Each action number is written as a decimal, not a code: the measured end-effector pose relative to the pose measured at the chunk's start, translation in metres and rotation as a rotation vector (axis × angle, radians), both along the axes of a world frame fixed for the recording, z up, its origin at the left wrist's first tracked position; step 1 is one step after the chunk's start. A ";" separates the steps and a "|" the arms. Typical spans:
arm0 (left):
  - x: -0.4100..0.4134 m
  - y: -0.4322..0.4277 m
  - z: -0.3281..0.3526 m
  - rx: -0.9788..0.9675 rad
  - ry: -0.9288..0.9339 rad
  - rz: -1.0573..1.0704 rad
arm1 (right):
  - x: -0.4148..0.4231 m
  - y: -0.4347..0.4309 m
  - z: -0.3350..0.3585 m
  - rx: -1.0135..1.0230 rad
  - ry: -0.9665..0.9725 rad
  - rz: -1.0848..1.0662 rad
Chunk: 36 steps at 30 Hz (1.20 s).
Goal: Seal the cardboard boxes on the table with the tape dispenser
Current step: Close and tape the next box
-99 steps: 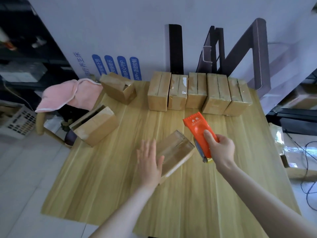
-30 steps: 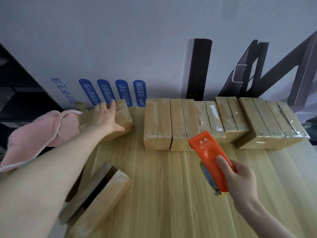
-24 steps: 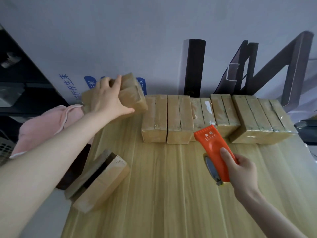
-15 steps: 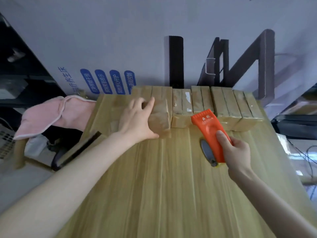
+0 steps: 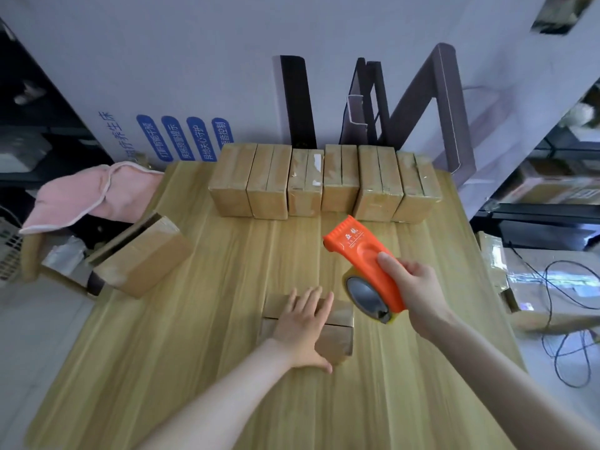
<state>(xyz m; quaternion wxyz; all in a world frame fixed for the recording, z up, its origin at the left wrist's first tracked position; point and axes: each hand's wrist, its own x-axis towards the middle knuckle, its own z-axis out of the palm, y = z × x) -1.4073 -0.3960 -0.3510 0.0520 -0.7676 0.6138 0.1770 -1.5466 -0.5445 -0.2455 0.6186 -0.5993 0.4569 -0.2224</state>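
While six boxes point(image 5: 324, 180) stand in a row at the worktop's point(image 5: 194, 319) back, apparently taped though glare blurs the seams, the left grip point(image 5: 303, 329) lies spread flat on a box point(image 5: 341, 336) well before that row, probably unsealed. The right grip point(image 5: 418, 293) curls round the tape dispenser point(image 5: 367, 267), nearer the row. Another box point(image 5: 139, 254), left of it, gapes open.

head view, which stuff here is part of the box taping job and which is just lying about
Job in hand:
tape dispenser held in the right hand
near box under the flat left hand
row of boxes at the back
open box at the left

Lying about:
pink cloth
dark frame against the wall
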 end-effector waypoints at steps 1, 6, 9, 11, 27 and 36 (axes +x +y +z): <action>-0.001 0.002 -0.002 0.003 0.015 -0.006 | -0.004 0.001 0.001 0.000 0.001 0.006; 0.006 -0.004 0.033 -0.324 0.344 0.339 | -0.017 0.000 0.010 -0.015 -0.035 0.059; 0.017 -0.014 0.074 -0.568 0.886 0.848 | -0.020 0.000 0.015 -0.028 -0.053 0.125; 0.028 -0.019 0.098 -0.462 1.281 1.020 | -0.020 0.002 0.019 -0.053 -0.059 0.181; 0.042 0.013 0.134 -0.450 1.508 1.070 | -0.009 0.022 0.027 -0.205 0.078 0.406; 0.050 0.013 0.125 -0.549 1.287 1.232 | 0.009 0.029 0.035 -0.377 0.152 0.496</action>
